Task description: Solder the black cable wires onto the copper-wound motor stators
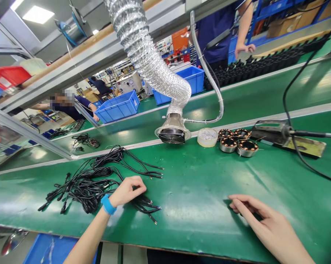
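Note:
My left hand point(129, 190), with a blue band point(108, 204) on its wrist, is over the pile of black cables point(91, 187) on the left of the green bench. Its thumb and forefinger curl towards each other; the other fingertips are hidden, and I cannot make out what they hold. Stripped cable ends stick out to the right of it. Off to the right, my right hand point(264, 222) hovers low over the bench surface. Its fingers are loosely bent, thumb close to the forefinger, with nothing seen in them.
A fan on a foil duct point(172, 134) hangs at the middle. Behind stand a round tub point(207, 138), several copper-wound stators point(247, 148) and a soldering iron on its holder point(281, 134); its black cord point(300, 156) loops down at right. Blue crates point(118, 106) and co-workers are beyond.

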{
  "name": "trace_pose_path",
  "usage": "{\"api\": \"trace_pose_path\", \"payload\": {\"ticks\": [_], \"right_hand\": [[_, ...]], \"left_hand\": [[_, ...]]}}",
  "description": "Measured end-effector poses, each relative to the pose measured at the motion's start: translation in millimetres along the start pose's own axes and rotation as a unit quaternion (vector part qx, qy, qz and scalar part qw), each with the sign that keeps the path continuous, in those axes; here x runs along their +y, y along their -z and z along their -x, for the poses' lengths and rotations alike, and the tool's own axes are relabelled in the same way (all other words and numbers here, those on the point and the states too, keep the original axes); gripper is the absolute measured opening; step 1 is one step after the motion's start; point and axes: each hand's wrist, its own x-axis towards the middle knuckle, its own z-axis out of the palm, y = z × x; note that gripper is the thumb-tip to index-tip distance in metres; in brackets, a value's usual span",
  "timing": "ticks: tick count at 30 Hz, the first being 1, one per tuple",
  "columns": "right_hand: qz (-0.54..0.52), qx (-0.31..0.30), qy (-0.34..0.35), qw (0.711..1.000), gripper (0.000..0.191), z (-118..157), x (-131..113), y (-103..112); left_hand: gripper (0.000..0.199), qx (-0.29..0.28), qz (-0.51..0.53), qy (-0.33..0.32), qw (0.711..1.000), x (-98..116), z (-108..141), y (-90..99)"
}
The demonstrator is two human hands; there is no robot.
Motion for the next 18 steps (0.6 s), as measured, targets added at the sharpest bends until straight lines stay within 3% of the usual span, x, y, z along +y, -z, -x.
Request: {"api": "trace_pose_path", "payload": {"ticks": [2,4,6,8,11,18], "right_hand": [[-0.006,-0.003,0.004,1.000,0.045,0,-2,0],[-0.015,-0.002,0.007,1.000,0.044,-1,-4,0],[-0.030,-0.002,0.015,0.999,0.043,0,-6,0],[-0.047,-0.005,0.026,0.999,0.041,2,-8,0],[-0.072,-0.013,0.045,0.996,0.037,6,-11,0],[-0.106,-0.016,0.058,0.993,0.030,9,-16,2]], "left_hand": [[0.019,0.074,-0.077,-0.006,0.994,-12,-14,9.9],[0.027,0.107,-0.173,-0.019,0.979,-27,-32,20.3],[0.034,0.076,-0.239,-0.040,0.967,-41,-49,28.0],[0.028,0.027,-0.268,-0.061,0.961,-51,-62,30.7],[0.024,0.003,-0.288,-0.065,0.955,-59,-71,25.0],[0.031,0.079,-0.223,0.043,0.971,-69,-51,-10.4]]}}
